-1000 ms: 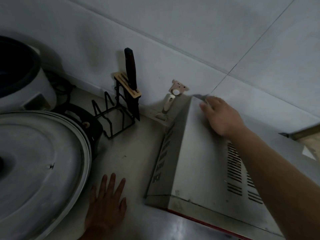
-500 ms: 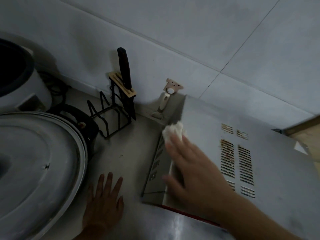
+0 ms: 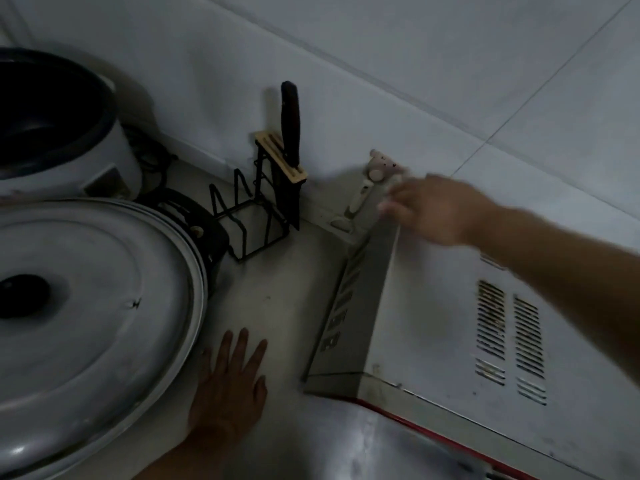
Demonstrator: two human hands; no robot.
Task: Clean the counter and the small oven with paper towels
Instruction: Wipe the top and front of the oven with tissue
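Note:
The small oven (image 3: 433, 306) is a grey metal box with vent slots, standing on the pale counter (image 3: 277, 289) at the right. My right hand (image 3: 440, 209) is blurred at the far left corner of the oven's top, fingers bent over a white paper towel (image 3: 386, 206). Only a pale scrap of the towel shows at the fingertips. My left hand (image 3: 230, 386) lies flat on the counter, fingers spread, between the oven and a big lid.
A large metal lid (image 3: 86, 306) fills the left side, with a rice cooker (image 3: 62, 133) behind it. A black wire rack (image 3: 249, 220) holding a knife (image 3: 291, 123) stands against the tiled wall. A small hook (image 3: 381, 166) with a utensil hangs beside the oven's corner.
My right hand swept from the oven's far corner to its near left edge, then back to the far corner. The left hand stayed flat on the counter.

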